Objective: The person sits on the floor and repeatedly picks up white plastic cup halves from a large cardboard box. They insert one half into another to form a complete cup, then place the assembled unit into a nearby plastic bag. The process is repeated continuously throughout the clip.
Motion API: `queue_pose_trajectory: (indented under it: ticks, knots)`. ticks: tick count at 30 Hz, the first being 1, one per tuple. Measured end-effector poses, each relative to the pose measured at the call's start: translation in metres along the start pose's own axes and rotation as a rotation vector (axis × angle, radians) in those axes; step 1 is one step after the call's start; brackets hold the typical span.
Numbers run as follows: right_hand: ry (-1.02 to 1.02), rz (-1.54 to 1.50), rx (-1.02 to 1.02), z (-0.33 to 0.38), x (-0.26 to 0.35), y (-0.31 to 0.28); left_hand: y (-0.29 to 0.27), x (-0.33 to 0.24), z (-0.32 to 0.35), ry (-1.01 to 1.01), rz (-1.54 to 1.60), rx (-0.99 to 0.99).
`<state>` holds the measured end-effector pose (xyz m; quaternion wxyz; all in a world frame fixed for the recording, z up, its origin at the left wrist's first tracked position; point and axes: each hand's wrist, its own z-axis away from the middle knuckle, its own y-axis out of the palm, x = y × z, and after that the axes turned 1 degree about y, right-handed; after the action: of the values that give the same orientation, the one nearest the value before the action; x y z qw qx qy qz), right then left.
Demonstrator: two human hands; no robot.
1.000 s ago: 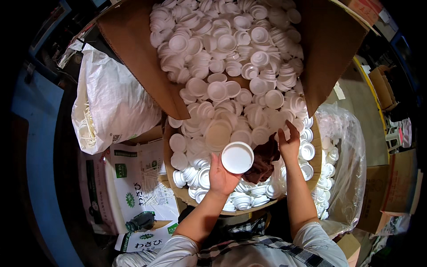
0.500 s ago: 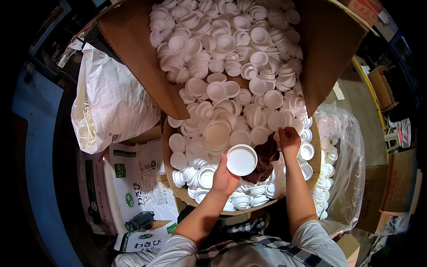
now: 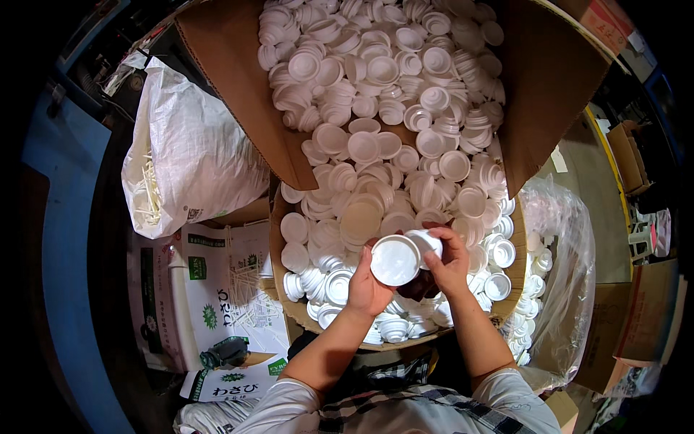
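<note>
a cardboard box point(image 3: 519, 265) of piled lids point(image 3: 338, 287) lies below the grip; dark cloth point(image 3: 416, 288) peeks under it. the right hand point(image 3: 451, 266) has closed in, gripping a second lid point(image 3: 426, 241) beside the round lid point(image 3: 395, 260) the left hand point(image 3: 367, 293) holds: two-handed handling now.

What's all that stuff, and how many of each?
Held round pieces: two, white, middle
Loose round pieces: too many to count, white, piled ahead
Cardboard panels: several, brown, around the pile
Dark bundle: one, reddish brown, near held pieces
Woven sack: one, white, left
Printed packaging: count unclear, white, black, green, lower left
Thin sticks: many, whitish, sack mouth and packaging
Clear bag: one, colourless, right
Boxes: several, brown, far right
Panel: one, blue, far left
Left hand: one, bare, middle
Right hand: one, bare, middle
</note>
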<state>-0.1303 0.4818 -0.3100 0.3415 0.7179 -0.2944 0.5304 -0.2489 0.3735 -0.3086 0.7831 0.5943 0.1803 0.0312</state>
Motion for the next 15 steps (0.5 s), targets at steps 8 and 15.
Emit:
queue_pose_trajectory:
  ticks: [8, 15]
  knots:
    - [0.282, -0.281, 0.320, 0.006, 0.013, 0.001, -0.002, -0.003, -0.003, 0.075, 0.039, -0.037]
    - [0.170, 0.116, 0.189, 0.010, 0.007, 0.000, 0.001, -0.003, -0.002, 0.156, -0.182, -0.132]
